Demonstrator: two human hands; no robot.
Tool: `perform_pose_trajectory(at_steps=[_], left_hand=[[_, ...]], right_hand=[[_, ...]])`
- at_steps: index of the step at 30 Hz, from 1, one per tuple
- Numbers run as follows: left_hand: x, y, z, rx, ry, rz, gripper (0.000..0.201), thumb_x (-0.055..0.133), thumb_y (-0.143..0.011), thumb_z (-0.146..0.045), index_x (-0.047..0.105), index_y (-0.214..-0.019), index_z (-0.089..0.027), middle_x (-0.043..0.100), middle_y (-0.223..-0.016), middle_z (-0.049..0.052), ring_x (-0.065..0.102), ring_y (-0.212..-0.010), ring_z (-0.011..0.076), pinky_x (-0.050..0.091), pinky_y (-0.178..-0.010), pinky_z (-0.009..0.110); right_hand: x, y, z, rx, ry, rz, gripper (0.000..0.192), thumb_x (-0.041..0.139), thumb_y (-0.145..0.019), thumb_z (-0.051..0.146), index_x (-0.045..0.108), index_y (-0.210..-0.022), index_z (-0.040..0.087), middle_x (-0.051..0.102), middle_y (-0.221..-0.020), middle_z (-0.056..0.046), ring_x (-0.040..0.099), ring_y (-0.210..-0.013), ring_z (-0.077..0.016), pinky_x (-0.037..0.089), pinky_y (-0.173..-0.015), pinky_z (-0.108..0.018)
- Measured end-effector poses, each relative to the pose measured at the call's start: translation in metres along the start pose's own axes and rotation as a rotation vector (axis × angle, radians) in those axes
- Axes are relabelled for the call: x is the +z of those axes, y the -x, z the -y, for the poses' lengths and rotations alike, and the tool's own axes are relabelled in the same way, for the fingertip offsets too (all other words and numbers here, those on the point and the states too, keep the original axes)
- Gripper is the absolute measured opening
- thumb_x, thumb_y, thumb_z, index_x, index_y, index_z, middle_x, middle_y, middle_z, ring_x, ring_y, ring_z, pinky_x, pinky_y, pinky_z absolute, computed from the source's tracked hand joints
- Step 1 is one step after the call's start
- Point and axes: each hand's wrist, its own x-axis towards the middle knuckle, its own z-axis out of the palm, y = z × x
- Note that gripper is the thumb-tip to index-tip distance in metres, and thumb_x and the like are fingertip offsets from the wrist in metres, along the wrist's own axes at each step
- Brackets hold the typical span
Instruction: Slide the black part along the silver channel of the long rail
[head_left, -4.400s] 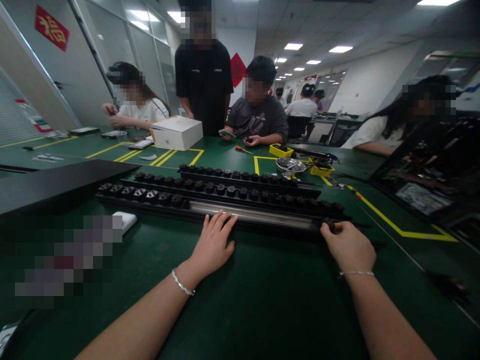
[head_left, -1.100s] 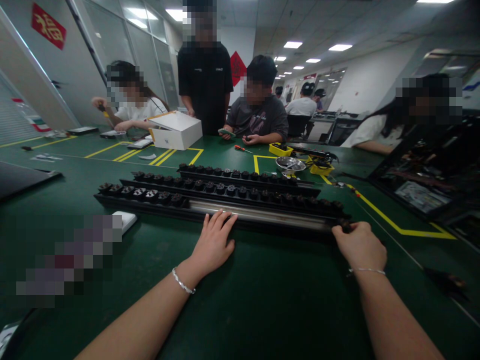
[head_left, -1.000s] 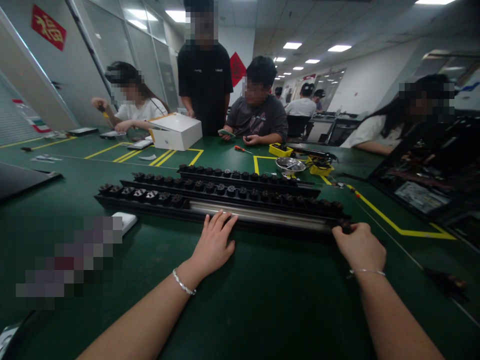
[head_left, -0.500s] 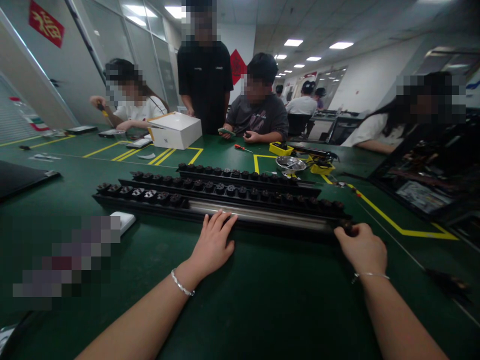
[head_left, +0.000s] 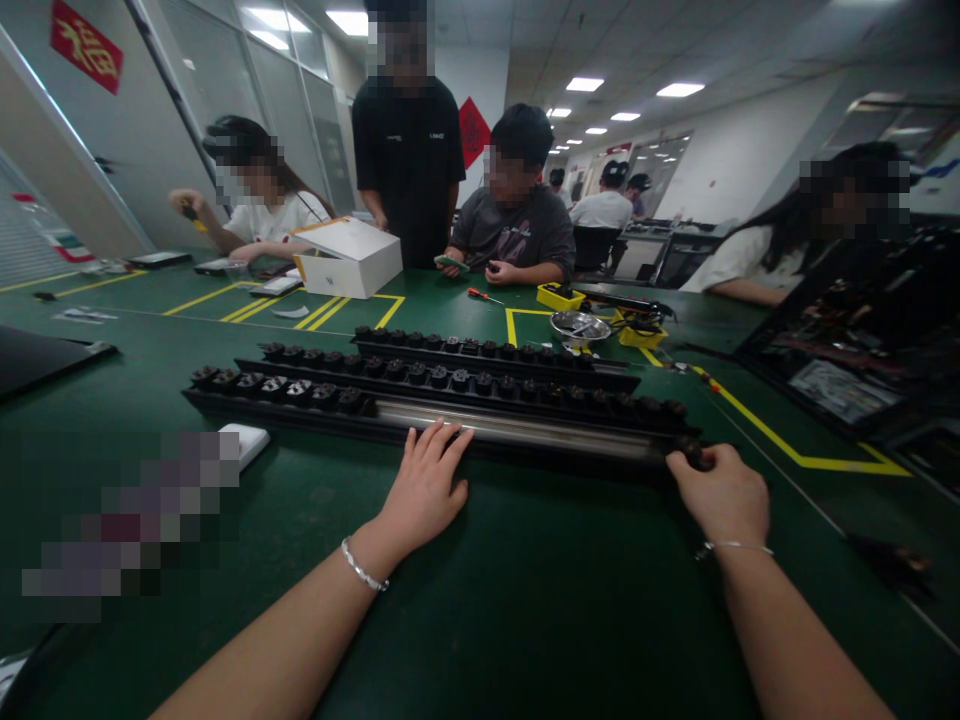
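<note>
A long black rail (head_left: 577, 462) lies crosswise in front of me, with small round black pieces like sockets (head_left: 300, 388) lined up on its left part. A bare silvery strip (head_left: 525, 425) shows along its right part. My left hand (head_left: 435, 475) lies with fingers spread, its tips on the rail's near edge. At the rail's right end, my right hand (head_left: 720, 490) has thumb and fingers closed round a small round black piece (head_left: 699, 455), partly hidden by the fingers. Whether that piece is seated in the rail I cannot tell. Behind lie two similar rails (head_left: 630, 383) filled with round pieces.
A white box (head_left: 352, 262), an orange screwdriver (head_left: 484, 296), a metal bowl (head_left: 580, 328) and yellow bins (head_left: 559, 297) stand farther back on the green table (head_left: 525, 620). An open black case (head_left: 847, 340) is at right. Several people are around the table.
My right hand has shifted very slightly left with the small round black piece in it. My left hand stays in place on the rail. The whole view has drifted a little.
</note>
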Motion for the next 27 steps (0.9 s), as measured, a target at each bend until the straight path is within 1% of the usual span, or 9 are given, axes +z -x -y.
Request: perform_pose_trajectory(at_steps=[6,11,16,20,27], left_hand=[[0.0,0.0,0.0,0.004,-0.007,-0.005,0.063,0.052,-0.078,-0.017,0.034,-0.139,-0.026,0.04,-0.143,0.007,0.024,-0.138,0.0283,0.016,-0.113,0.058],[0.0,0.0,-0.001,-0.006,-0.011,0.004,0.063,0.051,-0.078,-0.017,0.035,-0.139,-0.025,0.04,-0.143,0.007,0.024,-0.139,0.0281,0.015,-0.113,0.058],[0.0,0.0,-0.001,-0.003,-0.006,0.0,0.063,0.051,-0.079,-0.017,0.035,-0.139,-0.025,0.04,-0.143,0.007,0.024,-0.138,0.0284,0.016,-0.113,0.059],[0.0,-0.001,-0.001,-0.003,-0.013,-0.006,0.063,0.052,-0.078,-0.018,0.035,-0.139,-0.026,0.041,-0.143,0.008,0.025,-0.138,0.0293,0.017,-0.112,0.059],[0.001,0.0,0.0,0.002,-0.015,-0.01,0.064,0.051,-0.078,-0.017,0.035,-0.139,-0.026,0.041,-0.143,0.007,0.025,-0.138,0.0295,0.017,-0.112,0.059]], right_hand=[[0.002,-0.002,-0.002,0.008,-0.009,0.009,0.04,0.045,-0.071,0.056,0.056,-0.085,0.02,0.062,-0.079,-0.012,0.058,-0.079,-0.0302,0.047,-0.07,-0.043],[0.001,-0.003,-0.002,0.0,0.081,0.02,0.042,0.042,-0.073,0.056,0.056,-0.088,0.02,0.063,-0.081,-0.012,0.059,-0.086,-0.0309,0.044,-0.08,-0.045],[0.002,-0.005,-0.005,-0.012,0.081,0.013,0.04,0.041,-0.073,0.056,0.055,-0.085,0.02,0.062,-0.076,-0.009,0.059,-0.082,-0.029,0.042,-0.086,-0.046],[0.004,-0.007,-0.008,-0.03,0.077,-0.013,0.04,0.043,-0.073,0.056,0.056,-0.084,0.019,0.061,-0.075,-0.009,0.058,-0.082,-0.0298,0.042,-0.085,-0.047],[0.004,-0.009,-0.012,-0.069,0.039,-0.073,0.042,0.045,-0.072,0.055,0.059,-0.086,0.019,0.064,-0.086,-0.011,0.057,-0.089,-0.0313,0.043,-0.081,-0.046]])
